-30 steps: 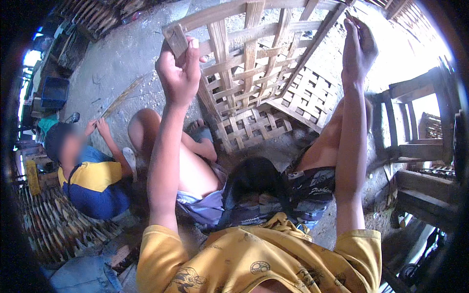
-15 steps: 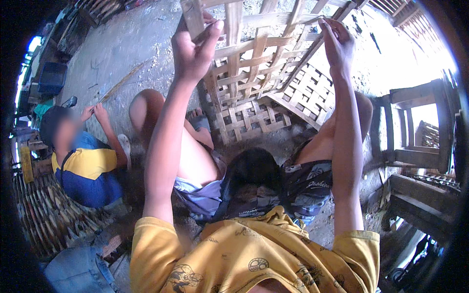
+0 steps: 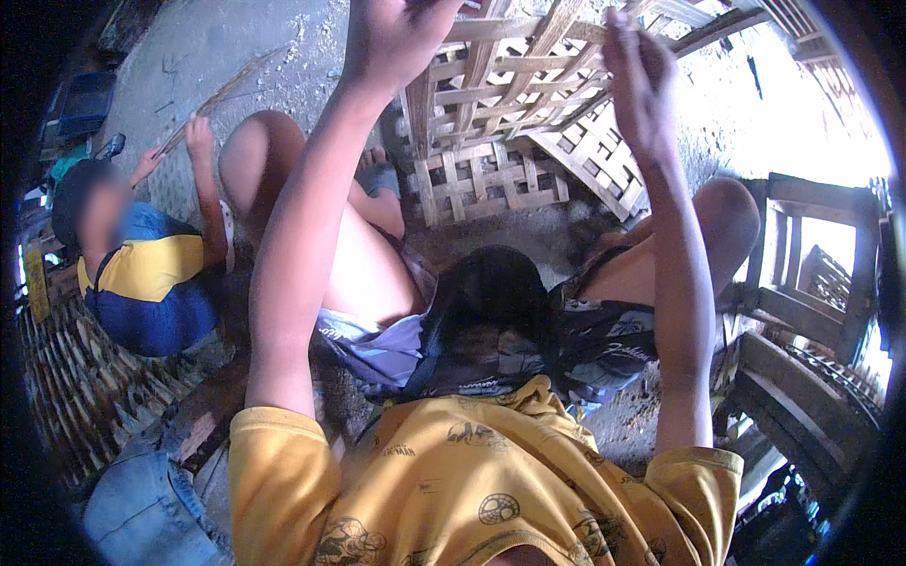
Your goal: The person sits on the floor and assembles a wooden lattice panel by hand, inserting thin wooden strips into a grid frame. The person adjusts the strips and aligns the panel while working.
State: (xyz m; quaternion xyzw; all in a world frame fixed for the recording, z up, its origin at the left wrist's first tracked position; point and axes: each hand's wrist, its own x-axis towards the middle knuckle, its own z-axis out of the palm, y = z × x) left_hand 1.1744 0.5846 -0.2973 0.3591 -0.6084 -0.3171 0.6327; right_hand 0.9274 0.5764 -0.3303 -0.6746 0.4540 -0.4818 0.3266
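left hand (image 3: pixel 396 38): raised to the top edge of the view, higher and closer to the camera than a second ago; the small flat block it held up then is not visible now, and its fingers run out of view, so i cannot tell whether the grip is closed on anything.
right hand (image 3: pixel 642 85): also lifted, fingers curled loosely against the upper strips of the woven bamboo panel (image 3: pixel 510 104); the grip looks half closed on a strip, but the pinch itself is blurred, so i cannot tell for sure.
change: both arms have come up and drawn in toward the panel, which now fills the top middle of the view instead of sitting farther off; i judge the weaving to be in hand, with the hands working along the panel's upper edge.
panel look: pale, flat bamboo strips crossed in an open lattice with square gaps, some strips slanting and loose at the top, the lower part tighter and more even; it stands tilted on the floor (image 3: pixel 236 57) just beyond the knees.
panel place: on the dusty grey floor, between the two raised arms, its base near the person's feet.
nearby: a second woven piece (image 3: pixel 595 160) lies just right of the panel; a wooden chair frame (image 3: pixel 812 274) stands at the right edge.
other person: sits on the floor at the left in a blue and yellow shirt (image 3: pixel 151 283), one hand on a thin stick (image 3: pixel 217 99), well apart from the panel.
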